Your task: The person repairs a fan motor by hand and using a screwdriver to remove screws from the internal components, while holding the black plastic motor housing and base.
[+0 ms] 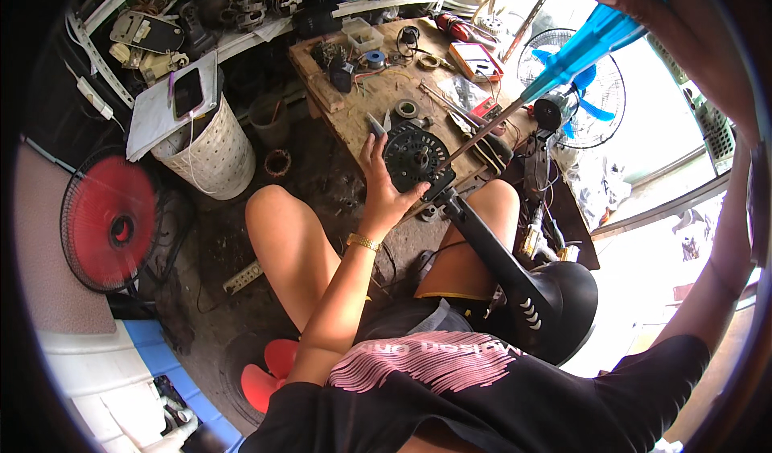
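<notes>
My left hand [389,195] grips the edge of a round black slotted fan motor housing [410,149], its thumb near the lower rim. The housing sits on a black fan neck [492,244] that slopes down toward me to a wide dark base [567,312] by my lap. High on the right, my right hand [696,39] is closed on the translucent blue handle of a long screwdriver [575,51]. Its shaft slants down to the housing's right side; whether the tip sits in a screw cannot be made out. Pliers [376,125] lie just beyond my left fingertips.
The wooden workbench [358,119] ahead carries a blue-rimmed spool [375,58], tape rolls, tools and a red-and-white meter [476,62]. A blue-bladed fan [595,107] stands at right, a red fan [117,220] at left. A white perforated bin [213,155] holds a board and phone.
</notes>
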The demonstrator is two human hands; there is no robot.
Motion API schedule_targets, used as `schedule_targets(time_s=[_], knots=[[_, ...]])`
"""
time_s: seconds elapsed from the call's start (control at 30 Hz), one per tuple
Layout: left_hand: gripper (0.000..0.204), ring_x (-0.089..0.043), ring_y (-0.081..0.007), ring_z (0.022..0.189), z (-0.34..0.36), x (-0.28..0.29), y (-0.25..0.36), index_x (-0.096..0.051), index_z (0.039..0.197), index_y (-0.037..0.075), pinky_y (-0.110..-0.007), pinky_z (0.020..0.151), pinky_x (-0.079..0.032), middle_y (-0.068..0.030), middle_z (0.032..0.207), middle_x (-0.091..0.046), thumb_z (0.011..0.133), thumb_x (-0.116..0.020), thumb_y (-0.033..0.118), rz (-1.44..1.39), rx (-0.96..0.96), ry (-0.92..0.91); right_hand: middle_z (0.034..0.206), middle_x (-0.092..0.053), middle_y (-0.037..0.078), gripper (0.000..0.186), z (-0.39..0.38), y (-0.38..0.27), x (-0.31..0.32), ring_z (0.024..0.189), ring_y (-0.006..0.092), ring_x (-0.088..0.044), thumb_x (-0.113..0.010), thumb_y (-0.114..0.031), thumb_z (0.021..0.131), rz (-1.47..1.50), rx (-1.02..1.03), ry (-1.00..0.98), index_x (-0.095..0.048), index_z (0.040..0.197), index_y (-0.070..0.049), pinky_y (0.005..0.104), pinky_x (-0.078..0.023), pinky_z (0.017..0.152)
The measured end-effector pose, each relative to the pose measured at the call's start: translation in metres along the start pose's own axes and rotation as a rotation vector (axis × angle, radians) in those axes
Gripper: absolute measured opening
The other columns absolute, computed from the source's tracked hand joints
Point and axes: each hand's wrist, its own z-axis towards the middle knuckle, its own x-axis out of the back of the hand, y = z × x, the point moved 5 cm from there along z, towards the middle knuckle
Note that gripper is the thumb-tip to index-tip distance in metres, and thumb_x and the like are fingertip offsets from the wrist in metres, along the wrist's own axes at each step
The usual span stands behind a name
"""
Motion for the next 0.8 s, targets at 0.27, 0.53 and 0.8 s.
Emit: schedule_targets(time_s=[0.27, 0.53, 0.8], knots=[[0.101, -0.014, -0.0443, 0.138, -0.002, -0.001, 0.012, -0.026, 0.146, 0.013, -0.054, 0.111, -0.023, -0.0260, 0.150, -0.009, 0.064, -0.085, 0.021, -0.037, -0.013, -0.010, 0.106, -0.060, 0.010, 0.036, 0.001, -0.008, 0.004, 0.089, 0.0194, -0.063, -0.068, -0.008, 0.081, 0.000, 0.038, -0.037, -0.053, 0.114, -0.005, 0.0370, -0.054, 0.077], [0.047, -0.053, -0.0255, 0.118, 0.045, 0.029, 0.070, -0.052, 0.125, 0.002, -0.038, 0.105, -0.036, -0.0124, 0.131, -0.053, 0.085, -0.070, 0.016, -0.462, -0.243, 0.005, 0.114, -0.056, 0.013, 0.042, 0.006, -0.016, 0.010, 0.094, 0.0207, -0.062, -0.066, -0.007, 0.082, -0.005, 0.076, -0.066, -0.048, 0.120, -0.006, 0.0396, -0.055, 0.079], [0.074, -0.059, -0.0202, 0.104, 0.103, 0.025, 0.212, -0.035, 0.137, 0.008, -0.034, 0.090, -0.047, -0.0108, 0.121, -0.055, 0.078, -0.079, 0.018, -1.116, -0.374, -0.237, 0.123, -0.052, 0.015, 0.048, 0.018, -0.029, 0.018, 0.099, 0.0221, -0.061, -0.064, -0.006, 0.082, -0.015, 0.129, -0.098, -0.042, 0.125, -0.007, 0.0422, -0.055, 0.081]])
